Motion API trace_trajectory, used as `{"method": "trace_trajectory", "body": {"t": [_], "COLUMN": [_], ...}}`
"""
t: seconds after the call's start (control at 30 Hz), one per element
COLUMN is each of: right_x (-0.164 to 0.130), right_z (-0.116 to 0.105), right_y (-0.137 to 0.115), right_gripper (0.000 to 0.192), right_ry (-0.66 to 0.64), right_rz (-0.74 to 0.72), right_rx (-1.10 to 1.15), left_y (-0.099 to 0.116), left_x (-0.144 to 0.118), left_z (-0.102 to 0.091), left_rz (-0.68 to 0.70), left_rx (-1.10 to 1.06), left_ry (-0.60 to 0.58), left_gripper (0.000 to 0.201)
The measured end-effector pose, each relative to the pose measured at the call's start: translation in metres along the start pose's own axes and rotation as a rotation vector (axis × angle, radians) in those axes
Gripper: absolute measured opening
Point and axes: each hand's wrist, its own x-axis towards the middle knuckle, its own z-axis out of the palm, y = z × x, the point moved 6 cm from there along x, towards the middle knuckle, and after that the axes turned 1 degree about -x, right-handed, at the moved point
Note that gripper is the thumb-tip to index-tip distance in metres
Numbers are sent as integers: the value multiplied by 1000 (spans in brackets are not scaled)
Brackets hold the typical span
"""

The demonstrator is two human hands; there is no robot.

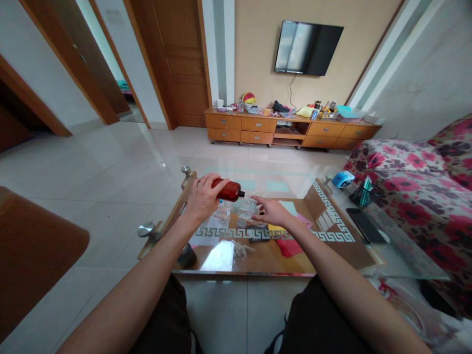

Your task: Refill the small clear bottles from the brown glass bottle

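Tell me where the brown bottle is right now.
The brown bottle lies tipped sideways in the left hand, above the glass table, its mouth pointing toward the right hand.

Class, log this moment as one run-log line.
left hand: tilts amber bottle | right hand: touches clear container | surface: glass table

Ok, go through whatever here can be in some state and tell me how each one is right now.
Left hand: shut on amber bottle.
Amber bottle: tipped sideways, neck toward clear container.
Right hand: open, fingers at clear container.
Clear container: upright on glass table.
TV: off.
Phone: screen dark, lying flat.
Wooden door: shut.
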Motion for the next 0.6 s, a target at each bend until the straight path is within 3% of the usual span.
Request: {"method": "trace_trajectory", "body": {"t": [0.6], "right_x": [-1], "right_z": [-3], "right_y": [0], "right_gripper": [87], "right_ry": [5], "right_rz": [40], "right_rx": [-68], "left_y": [4], "left_x": [1], "left_z": [-2], "left_rz": [0], "left_rx": [-1], "left_ry": [-4], "left_gripper": [69]}}
